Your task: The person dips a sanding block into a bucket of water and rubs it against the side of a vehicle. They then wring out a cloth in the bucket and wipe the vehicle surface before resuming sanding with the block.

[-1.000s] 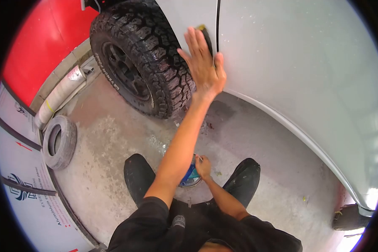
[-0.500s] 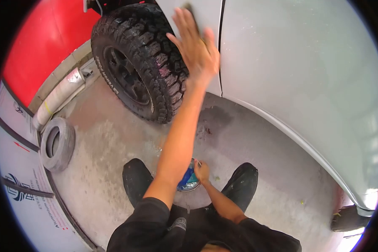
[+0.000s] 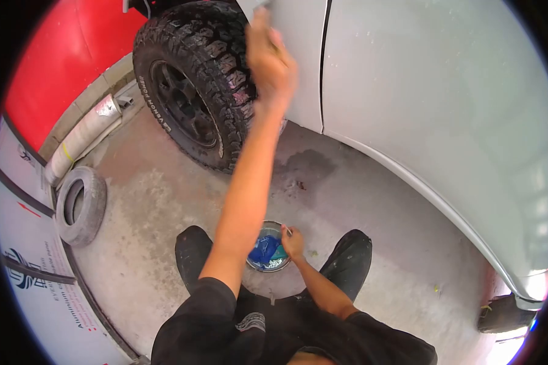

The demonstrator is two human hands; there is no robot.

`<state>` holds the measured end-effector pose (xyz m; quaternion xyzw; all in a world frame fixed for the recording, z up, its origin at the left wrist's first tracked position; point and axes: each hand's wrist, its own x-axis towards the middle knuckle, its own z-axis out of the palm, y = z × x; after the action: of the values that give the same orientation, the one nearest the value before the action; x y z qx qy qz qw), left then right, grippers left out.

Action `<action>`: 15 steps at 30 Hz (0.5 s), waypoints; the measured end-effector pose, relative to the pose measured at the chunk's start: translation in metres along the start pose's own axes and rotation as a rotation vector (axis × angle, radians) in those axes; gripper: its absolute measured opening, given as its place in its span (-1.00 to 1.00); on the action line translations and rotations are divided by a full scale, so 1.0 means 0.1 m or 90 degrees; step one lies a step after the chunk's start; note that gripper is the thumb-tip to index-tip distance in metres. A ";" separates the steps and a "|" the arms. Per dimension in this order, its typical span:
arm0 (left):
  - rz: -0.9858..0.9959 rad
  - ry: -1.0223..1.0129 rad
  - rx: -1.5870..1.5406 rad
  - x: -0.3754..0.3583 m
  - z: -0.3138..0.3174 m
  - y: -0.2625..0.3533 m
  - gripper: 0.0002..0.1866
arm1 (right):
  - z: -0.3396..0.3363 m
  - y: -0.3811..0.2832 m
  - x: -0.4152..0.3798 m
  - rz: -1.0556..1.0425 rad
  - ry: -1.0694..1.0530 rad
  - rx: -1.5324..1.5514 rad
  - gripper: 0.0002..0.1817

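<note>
My left hand (image 3: pixel 271 64) is raised against the grey vehicle panel (image 3: pixel 293 79), just right of the big tire, and is blurred by motion. Its fingers look bent around a thin, dark-edged piece, which is mostly hidden and too smeared to name. Low between my feet is a round bucket (image 3: pixel 270 269) with a shiny rim. Inside it I see a bright blue cloth-like thing (image 3: pixel 263 248) and some teal beside it. My right hand (image 3: pixel 293 243) is closed on the bucket's right edge, with a thin pale bit showing at the fingers.
A knobbly black tire (image 3: pixel 225 79) on a dark wheel stands ahead. The vehicle's door (image 3: pixel 432 109) fills the right side. At left are a loose grey tire (image 3: pixel 93 210), a wrapped roll (image 3: pixel 85 140) and printed panels (image 3: pixel 36 243). Dark wet patches (image 3: pixel 310 167) mark the concrete floor.
My left hand has moved slightly left and down along the panel, and its spread fingers now look more bent. The bucket shows more, as my left forearm has shifted left.
</note>
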<state>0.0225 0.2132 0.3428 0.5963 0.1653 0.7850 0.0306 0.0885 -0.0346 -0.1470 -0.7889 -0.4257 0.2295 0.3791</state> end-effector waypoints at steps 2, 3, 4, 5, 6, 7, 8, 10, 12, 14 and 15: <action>0.000 -0.077 0.093 -0.74 0.20 0.12 -0.22 | 0.03 0.03 0.02 0.001 -0.019 -0.008 -0.38; -0.028 -0.138 0.144 -1.00 0.21 0.24 -0.19 | 0.07 0.10 0.05 0.010 -0.032 -0.001 -0.38; -0.014 -0.161 0.177 -0.96 0.21 0.19 -0.18 | 0.08 0.11 0.06 0.023 -0.047 0.004 -0.38; -0.007 -0.187 0.210 -0.95 0.18 0.11 -0.16 | 0.11 0.16 0.04 0.014 -0.031 -0.003 -0.38; -0.001 -0.210 0.245 -0.93 0.16 0.00 -0.15 | 0.10 0.14 0.01 0.003 -0.016 -0.013 -0.38; -0.011 -0.162 0.213 -0.59 0.16 0.01 -0.10 | 0.11 0.12 0.05 -0.012 -0.001 -0.021 -0.38; -0.029 -0.135 0.200 -0.28 0.16 0.01 -0.10 | 0.12 0.10 0.12 -0.014 0.002 -0.009 -0.38; -0.054 -0.116 0.184 -0.36 0.22 0.01 -0.10 | 0.15 0.13 0.06 -0.001 0.004 0.014 -0.39; -0.048 -0.111 0.177 -0.89 0.28 0.14 -0.11 | 0.13 0.14 0.04 0.001 -0.017 0.023 -0.39; -0.051 -0.151 0.196 -1.05 0.23 0.14 -0.12 | 0.15 0.11 0.03 0.001 -0.011 0.021 -0.40; -0.058 -0.169 0.207 -1.09 0.22 0.13 -0.13 | 0.15 0.13 -0.02 0.002 -0.002 0.007 -0.41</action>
<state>0.0762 0.1789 0.2507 0.6834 0.3109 0.6605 -0.0090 0.0836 -0.0342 -0.1660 -0.7872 -0.4236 0.2336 0.3825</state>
